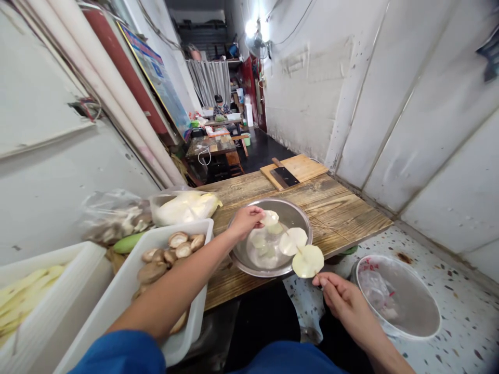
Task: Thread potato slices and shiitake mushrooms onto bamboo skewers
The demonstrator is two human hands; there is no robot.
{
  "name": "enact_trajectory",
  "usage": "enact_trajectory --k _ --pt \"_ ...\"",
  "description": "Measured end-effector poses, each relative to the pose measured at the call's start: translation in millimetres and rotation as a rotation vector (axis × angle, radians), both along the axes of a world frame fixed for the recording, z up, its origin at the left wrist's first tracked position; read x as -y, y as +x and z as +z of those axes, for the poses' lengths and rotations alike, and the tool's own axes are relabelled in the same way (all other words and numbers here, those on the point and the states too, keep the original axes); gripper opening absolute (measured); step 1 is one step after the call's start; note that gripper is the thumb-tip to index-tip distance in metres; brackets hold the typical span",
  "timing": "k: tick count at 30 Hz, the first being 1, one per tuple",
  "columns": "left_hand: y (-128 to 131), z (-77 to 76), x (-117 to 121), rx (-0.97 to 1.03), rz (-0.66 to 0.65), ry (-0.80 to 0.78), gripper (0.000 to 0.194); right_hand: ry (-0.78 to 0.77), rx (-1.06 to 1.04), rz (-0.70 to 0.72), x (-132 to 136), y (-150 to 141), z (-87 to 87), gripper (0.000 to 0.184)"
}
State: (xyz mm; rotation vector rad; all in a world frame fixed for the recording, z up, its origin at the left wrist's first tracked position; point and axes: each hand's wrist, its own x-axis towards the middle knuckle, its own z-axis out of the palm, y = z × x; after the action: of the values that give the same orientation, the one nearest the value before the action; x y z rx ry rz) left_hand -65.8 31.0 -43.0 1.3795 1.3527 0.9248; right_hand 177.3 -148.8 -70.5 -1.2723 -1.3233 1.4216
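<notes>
Head camera: left hand (247, 220) over the bowl, its fingers pinching a pale slice (270, 217) by the edge, while the right hand (345, 302) grips the end of a thin stick (317, 274) between thumb and fingertips. Two threaded slices (307, 261) sit along that stick, one just off the right fingers, the other out over the bowl's rim. Whether the tip touches the held slice, I can't make out. To do this threading well, keep the stick steady, meet the slice near its middle, and hold the left fingertips clear of the point; these look wet, so a firm but gentle pinch should guard against slipping or splitting. Below, the metal bowl (289, 210) stands close to the worktop's near edge, more slices (267, 248) lying in its water. Out towards the worktop's (339, 200) right edge, loose sticks (327, 227); up at the far right corner, a cleaver (284, 176) on a cutting board (307, 167). Over at the left side, mushrooms (153, 272) fill part of a white tub (199, 298). Beyond the near edge, a lined bucket (413, 337) on the floor.
</notes>
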Motion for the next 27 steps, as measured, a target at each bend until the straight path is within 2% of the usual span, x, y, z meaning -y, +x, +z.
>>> enact_trajectory --k 5,13,20,27 --pt "0.5 11.4 13.6 0.181 0.122 0.074 0.017 0.034 0.07 0.02 1.1 -8.1 2.9 0.048" --pt "7.7 21.5 25.6 0.067 0.119 0.22 0.014 0.063 0.087 0.027 1.9 -12.6 6.3 0.044" --pt "12.7 30.6 29.0 0.067 0.139 0.236 0.012 0.065 0.066 0.004 0.0 -10.2 8.2 0.043" --pt "16.0 24.5 25.9 0.133 0.121 0.287 0.014 0.077 0.076 0.004 0.6 -9.4 12.0 0.045"
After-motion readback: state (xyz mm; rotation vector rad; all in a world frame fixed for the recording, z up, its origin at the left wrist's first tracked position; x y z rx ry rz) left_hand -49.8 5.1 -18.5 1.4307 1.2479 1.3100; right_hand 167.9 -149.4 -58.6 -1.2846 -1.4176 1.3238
